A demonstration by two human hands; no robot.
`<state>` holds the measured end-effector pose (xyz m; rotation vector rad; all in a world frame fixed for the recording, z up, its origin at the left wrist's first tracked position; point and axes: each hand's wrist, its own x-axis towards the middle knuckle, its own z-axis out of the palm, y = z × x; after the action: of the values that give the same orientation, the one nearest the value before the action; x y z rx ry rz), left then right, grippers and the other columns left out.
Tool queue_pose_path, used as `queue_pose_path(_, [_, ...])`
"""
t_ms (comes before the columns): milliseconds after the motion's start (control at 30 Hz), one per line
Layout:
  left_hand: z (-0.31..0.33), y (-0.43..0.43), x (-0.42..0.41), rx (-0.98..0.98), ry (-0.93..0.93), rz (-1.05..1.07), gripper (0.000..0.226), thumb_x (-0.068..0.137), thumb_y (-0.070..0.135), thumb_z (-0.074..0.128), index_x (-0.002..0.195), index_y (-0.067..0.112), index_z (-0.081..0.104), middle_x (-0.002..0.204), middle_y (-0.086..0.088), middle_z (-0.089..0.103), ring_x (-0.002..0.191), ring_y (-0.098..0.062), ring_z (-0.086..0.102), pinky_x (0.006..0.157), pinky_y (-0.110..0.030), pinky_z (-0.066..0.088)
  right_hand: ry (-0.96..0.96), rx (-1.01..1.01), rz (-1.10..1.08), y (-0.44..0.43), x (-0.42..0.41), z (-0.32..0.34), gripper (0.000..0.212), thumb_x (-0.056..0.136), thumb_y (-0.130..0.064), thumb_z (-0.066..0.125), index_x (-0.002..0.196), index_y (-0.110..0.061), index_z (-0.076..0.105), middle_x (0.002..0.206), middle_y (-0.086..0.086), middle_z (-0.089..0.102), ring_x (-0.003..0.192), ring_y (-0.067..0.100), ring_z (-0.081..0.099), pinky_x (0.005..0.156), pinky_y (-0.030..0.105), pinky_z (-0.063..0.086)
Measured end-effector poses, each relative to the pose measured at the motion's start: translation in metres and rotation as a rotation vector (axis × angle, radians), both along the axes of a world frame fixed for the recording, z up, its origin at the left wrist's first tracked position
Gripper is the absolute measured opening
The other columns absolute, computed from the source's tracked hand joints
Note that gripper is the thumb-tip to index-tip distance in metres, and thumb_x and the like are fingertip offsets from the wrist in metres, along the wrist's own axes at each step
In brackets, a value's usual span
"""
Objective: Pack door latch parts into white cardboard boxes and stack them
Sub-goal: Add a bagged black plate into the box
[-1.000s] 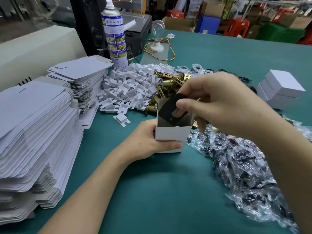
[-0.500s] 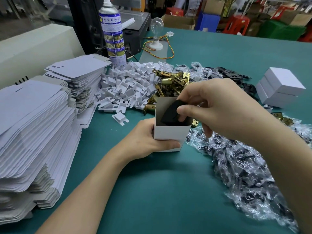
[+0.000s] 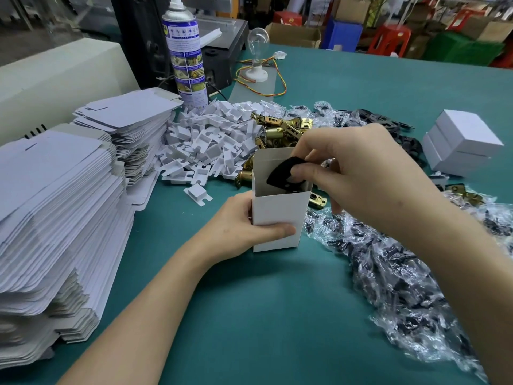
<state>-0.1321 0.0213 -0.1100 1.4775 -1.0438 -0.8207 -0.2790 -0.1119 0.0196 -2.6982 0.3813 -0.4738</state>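
Worked at a green table (image 3: 277, 315). Noted tall stacks of flat box blanks (image 3: 50, 218) along the left side, a heap of clear bags (image 3: 402, 287) holding dark parts at the right, and a pile of white plastic inserts (image 3: 211, 140) at centre rear. Located closed white boxes (image 3: 460, 143) stacked at far right, a spray can (image 3: 186, 59) upright behind the inserts, and brass latches (image 3: 280, 129) just behind the open box (image 3: 277, 215). Held the open box upright on the table, near centre, with the left hand (image 3: 236, 232) wrapped round its lower part, thumb across the front face. Pinched a black plate (image 3: 283, 173) between thumb and fingers of the right hand (image 3: 361, 173), at the box mouth, partly inside.
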Motion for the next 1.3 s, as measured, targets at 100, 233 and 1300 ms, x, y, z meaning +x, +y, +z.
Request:
queue_pose_path(100, [-0.001, 0.0, 0.001, 0.022, 0.003, 0.015, 0.031, 0.074, 0.043, 0.086, 0.101, 0.036, 0.073, 0.095, 0.017, 0.075, 0.092, -0.001, 0.069, 0.079, -0.017, 0.053, -0.043, 0.049, 0.032, -0.001, 0.002, -0.001, 0.006, 0.095, -0.021, 0.073, 0.093, -0.026, 0.072, 0.081, -0.02, 0.074, 0.05, -0.006, 0.062, 0.056, 0.014, 0.047])
queue_pose_path(233, [-0.002, -0.001, 0.002, 0.031, 0.01, 0.027, 0.027, 0.078, 0.033, 0.086, 0.101, 0.029, 0.073, 0.092, 0.017, 0.075, 0.088, 0.001, 0.069, 0.076, -0.015, 0.052, 0.029, 0.079, 0.079, -0.005, 0.011, 0.0, 0.004, 0.094, -0.022, 0.074, 0.094, -0.026, 0.074, 0.079, -0.021, 0.075, 0.076, -0.01, 0.067, 0.068, 0.009, 0.046])
queue_pose_path(1300, [0.002, 0.003, 0.0, -0.009, -0.017, -0.031, 0.036, 0.079, 0.021, 0.087, 0.113, 0.022, 0.074, 0.11, 0.001, 0.077, 0.102, -0.008, 0.07, 0.091, -0.025, 0.057, 0.547, -0.427, -0.221, -0.013, -0.001, -0.08, 0.051, 0.089, -0.068, 0.062, 0.118, -0.027, 0.07, 0.112, -0.004, 0.062, 0.115, 0.022, 0.048, 0.082, 0.037, 0.031])
